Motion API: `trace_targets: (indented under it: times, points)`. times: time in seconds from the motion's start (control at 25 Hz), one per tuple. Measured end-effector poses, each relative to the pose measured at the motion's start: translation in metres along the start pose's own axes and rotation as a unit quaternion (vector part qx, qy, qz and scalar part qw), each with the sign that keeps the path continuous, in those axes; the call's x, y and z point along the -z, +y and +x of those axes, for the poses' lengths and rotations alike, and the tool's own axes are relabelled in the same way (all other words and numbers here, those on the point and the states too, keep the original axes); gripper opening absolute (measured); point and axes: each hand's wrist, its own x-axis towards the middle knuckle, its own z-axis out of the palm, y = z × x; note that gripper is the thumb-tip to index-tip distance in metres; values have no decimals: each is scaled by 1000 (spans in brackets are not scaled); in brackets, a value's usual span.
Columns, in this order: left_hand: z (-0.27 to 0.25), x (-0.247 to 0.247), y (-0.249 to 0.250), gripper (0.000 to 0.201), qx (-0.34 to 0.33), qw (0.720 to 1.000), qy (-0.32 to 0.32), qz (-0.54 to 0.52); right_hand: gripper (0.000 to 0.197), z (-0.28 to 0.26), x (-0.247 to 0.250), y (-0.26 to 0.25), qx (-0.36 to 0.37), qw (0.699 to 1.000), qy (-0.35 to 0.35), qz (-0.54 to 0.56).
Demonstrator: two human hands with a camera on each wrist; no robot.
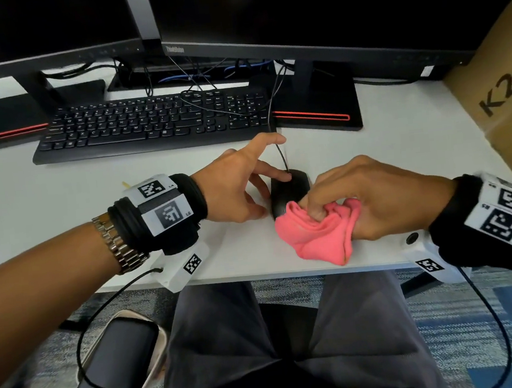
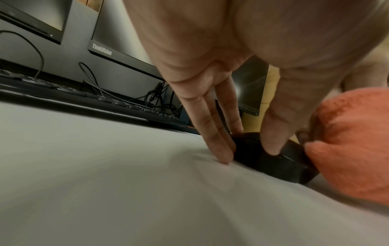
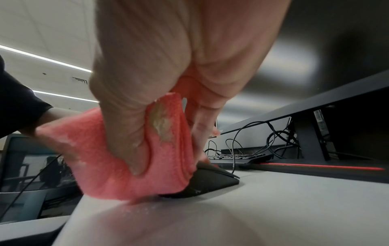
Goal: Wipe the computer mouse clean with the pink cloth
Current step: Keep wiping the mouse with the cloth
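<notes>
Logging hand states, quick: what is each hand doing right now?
Left hand: open, straight fingers steadying the black mouse.
Right hand: closed on the pink cloth, pressing it against the mouse.

White desk [image 1: 61,194]; two dark monitors [image 1: 293,12] at far edge, black keyboard [image 1: 148,123] in front, cables [image 1: 193,74] behind. Cardboard box [image 1: 501,92] far right. Patterned grey-blue carpet [image 1: 448,316], chair armrest [image 1: 109,373] near left. Ceiling strip lights [image 3: 42,58].

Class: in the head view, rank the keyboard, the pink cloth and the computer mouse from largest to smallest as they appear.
1. keyboard, by far the widest.
2. pink cloth, bunched in the right hand.
3. computer mouse, partly covered by cloth and the left hand, so it looks smallest.
</notes>
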Motion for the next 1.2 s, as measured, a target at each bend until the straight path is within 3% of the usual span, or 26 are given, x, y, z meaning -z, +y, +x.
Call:
trace_targets:
  times: [0.12, 0.24, 0.32, 0.52, 0.64, 0.76, 0.92, 1.2]
  points:
    - [0, 0, 0, 101, -4, 1000, 6, -4, 22, -2, 1, 1, -26, 998, -40, 37]
    - [1, -2, 1, 99, -11, 1000, 17, 20, 24, -2, 17, 7, -105, 987, 27, 117]
    - [3, -4, 0, 98, -11, 999, 25, 34, 24, 0, 21, 9, -113, 984, 60, 127]
    - [3, -7, -1, 101, -5, 999, 37, 29, 24, 2, 23, 5, -112, 985, -28, 129]
    - [5, -11, 1, 103, 14, 998, 52, 22, 23, 3, 42, 26, -138, 981, 45, 131]
    - [7, -14, 2, 109, 29, 998, 61, 13, 23, 11, 47, 55, -212, 958, 133, 139]
    - [9, -17, 3, 115, 49, 996, 60, 40, 29, 28, 30, 68, -286, 939, 140, 133]
    - [13, -17, 3, 111, 56, 994, 54, 75, 29, 35, 38, 49, -194, 979, 26, 64]
